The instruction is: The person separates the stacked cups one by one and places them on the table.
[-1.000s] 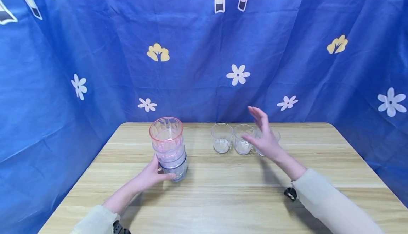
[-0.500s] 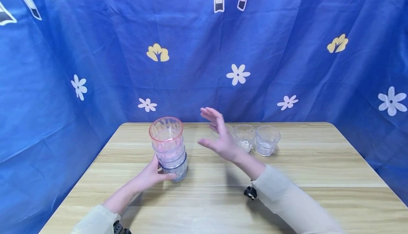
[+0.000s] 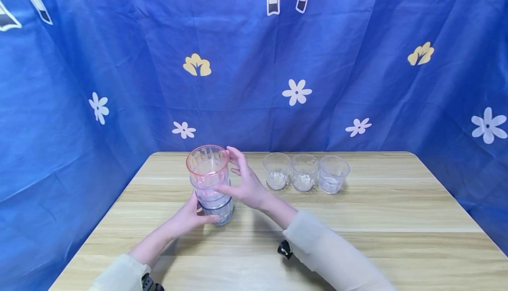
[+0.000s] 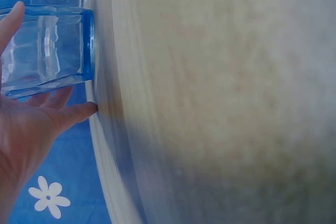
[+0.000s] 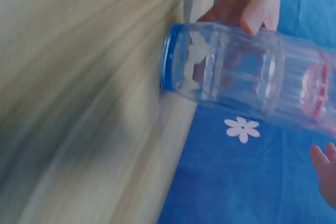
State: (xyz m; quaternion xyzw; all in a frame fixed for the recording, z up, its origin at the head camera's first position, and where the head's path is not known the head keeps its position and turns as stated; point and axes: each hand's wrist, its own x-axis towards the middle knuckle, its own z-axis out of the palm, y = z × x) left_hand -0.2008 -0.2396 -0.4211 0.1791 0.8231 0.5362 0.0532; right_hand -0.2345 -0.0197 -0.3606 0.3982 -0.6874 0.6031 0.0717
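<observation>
A stack of see-through tumblers stands upright on the table's left half. Topmost is a pink-rimmed tumbler (image 3: 203, 180), then paler ones, with a blue tumbler (image 3: 225, 214) at the base. My left hand (image 3: 183, 221) holds the stack low down, thumb in front and fingers behind. Up at the right side of the stack is my right hand (image 3: 249, 186), thumb and fingers spread beside the pink-rimmed tumbler. The right wrist view has the right fingertips (image 5: 326, 169) a little apart from the stack. In the left wrist view the thumb lies across the blue tumbler's wall (image 4: 58, 51).
Three clear tumblers stand in a row near the table's back edge: a left one (image 3: 276, 172), a middle one (image 3: 304, 172) and a right one (image 3: 334, 174). A blue patterned curtain (image 3: 246, 83) hangs behind and beside the wooden table (image 3: 377, 203).
My right hand has moved left from the row of clear tumblers to the upper part of the stack. The left hand and the stack have stayed in place.
</observation>
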